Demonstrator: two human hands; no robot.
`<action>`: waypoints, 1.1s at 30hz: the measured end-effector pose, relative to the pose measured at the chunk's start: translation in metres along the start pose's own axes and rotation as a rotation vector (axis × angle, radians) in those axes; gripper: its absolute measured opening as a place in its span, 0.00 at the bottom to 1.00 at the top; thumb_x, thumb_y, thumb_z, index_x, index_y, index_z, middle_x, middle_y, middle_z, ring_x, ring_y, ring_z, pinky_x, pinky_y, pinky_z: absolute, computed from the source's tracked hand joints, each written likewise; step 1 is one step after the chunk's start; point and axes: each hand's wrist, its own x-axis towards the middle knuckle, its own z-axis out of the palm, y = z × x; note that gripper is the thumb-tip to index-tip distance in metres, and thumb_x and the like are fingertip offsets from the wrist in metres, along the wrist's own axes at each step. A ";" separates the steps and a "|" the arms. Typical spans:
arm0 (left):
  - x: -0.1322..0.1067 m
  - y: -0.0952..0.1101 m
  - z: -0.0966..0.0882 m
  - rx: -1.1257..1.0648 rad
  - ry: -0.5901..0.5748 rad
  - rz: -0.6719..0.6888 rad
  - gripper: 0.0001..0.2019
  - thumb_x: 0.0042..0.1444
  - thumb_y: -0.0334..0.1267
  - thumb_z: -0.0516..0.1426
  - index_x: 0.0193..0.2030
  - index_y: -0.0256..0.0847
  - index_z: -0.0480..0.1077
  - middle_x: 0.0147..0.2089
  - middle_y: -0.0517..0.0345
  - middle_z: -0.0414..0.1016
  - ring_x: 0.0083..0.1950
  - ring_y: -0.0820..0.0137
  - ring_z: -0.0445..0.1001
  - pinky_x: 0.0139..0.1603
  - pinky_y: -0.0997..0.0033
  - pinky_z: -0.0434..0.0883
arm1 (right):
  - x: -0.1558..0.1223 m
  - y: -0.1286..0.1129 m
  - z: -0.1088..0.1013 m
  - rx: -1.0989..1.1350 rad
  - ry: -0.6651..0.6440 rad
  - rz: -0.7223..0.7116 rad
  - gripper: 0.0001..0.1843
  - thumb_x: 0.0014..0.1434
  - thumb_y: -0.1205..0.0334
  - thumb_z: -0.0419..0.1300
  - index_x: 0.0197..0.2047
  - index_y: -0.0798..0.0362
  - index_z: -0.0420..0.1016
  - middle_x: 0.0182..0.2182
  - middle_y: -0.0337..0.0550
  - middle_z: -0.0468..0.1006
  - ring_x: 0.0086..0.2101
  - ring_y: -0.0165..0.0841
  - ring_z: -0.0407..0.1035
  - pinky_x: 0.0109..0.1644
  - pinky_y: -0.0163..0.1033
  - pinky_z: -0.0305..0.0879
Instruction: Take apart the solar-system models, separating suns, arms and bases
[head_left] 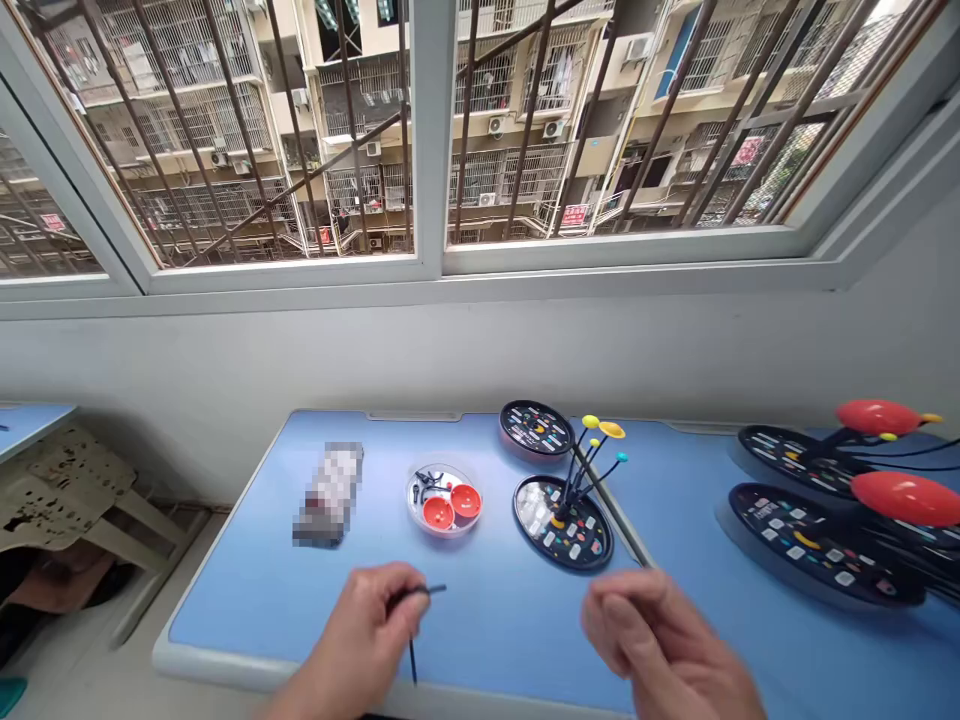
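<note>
- On the floor past the left edge of the surface (225,600) stands a beige perforated plastic stool (67,490).
- Toward the far left of the surface lies a blurred, unreadable packet (328,495).
- Right of it, a clear round dish (444,526) holds two red cups (439,513) and small black parts.
- At the near edge, the left hand (367,640) has its fingers (397,592) closed, gripping a thin black stem (412,660) that points down just above the surface.
- Near the far edge, a small black oval board (536,428) lies behind a second one (562,522), which carries stems with yellow and blue tips.
- A thin grey rod (611,505) ends just beside the right hand (660,640), whose fingers (611,610) are pinched together; whether they grip anything cannot be told.
- At the far right sit two large black oval boards (817,545) with red ovals (907,498) on black stems.
</note>
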 end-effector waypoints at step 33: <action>0.138 0.029 0.076 0.442 0.076 0.211 0.14 0.49 0.35 0.53 0.42 0.39 0.74 0.39 0.52 0.74 0.41 0.66 0.70 0.43 0.70 0.65 | 0.061 0.080 -0.007 -0.504 -0.070 -0.281 0.13 0.58 0.54 0.51 0.28 0.50 0.71 0.28 0.45 0.74 0.32 0.39 0.67 0.37 0.42 0.61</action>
